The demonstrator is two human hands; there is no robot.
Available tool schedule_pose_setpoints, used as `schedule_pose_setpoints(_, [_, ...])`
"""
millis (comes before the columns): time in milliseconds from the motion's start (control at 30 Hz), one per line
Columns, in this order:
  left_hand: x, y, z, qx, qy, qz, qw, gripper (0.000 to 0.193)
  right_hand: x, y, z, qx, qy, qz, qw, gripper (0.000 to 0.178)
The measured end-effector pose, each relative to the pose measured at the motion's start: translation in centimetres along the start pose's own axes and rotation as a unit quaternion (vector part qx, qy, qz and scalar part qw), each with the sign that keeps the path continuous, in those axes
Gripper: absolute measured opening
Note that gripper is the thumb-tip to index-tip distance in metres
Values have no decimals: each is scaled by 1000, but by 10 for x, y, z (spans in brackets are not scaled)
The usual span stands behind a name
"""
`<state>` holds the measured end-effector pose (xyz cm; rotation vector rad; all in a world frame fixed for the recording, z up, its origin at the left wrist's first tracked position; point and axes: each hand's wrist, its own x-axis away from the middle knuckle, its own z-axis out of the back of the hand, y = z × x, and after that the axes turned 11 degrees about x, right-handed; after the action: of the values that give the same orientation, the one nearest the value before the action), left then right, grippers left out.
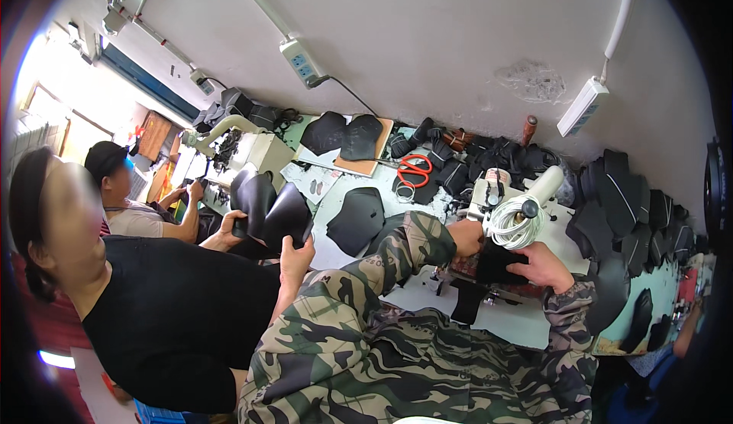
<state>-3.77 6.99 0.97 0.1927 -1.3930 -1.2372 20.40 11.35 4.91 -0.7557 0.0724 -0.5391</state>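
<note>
A: Where is the black piece (492,266) being worked on?
B: Right of centre, on the near side of the sewing machine (544,186), between the two hands, with the coil of white cord (516,224) just beyond it

A: And the fingers?
B: The left hand (466,238) is curled at the piece's far left edge, its fingertips hidden, so I can't tell whether it grips. The right hand (544,266) comes in from the right, thumb and forefinger stretched onto the piece; whether they pinch it or only press, I can't tell either

A: How far along is it?
B: Partway, I'd judge: the piece is at the machine and both hands are on it. No seam is clear enough to say how much is done

A: Anything that looks left over?
B: A loose black panel (356,220) lies flat to the left, beyond the reach of the hands, with the red-handled scissors (414,170) farther off. The stacked pieces (617,195) on the right carry pale lines, perhaps a sign of work done, though I can't be sure

A: And the co-worker on the left?
B: Holding a separate dark panel (269,209) in both hands, well apart from the machine
</note>
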Motion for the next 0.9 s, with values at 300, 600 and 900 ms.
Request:
schedule_pose_setpoints(300, [61,40,-101,-76,121,-218,965,57,62,-15,-5,118,284,-134,942,27])
schedule_pose_setpoints(600, [-16,52,-133,68,280,-311,906,83,85,7,-48,34,338,-166,926,35])
schedule_pose_setpoints(900, [30,21,-140,66,348,-338,872,65,91,-8,-41,-82,309,-231,919,33])
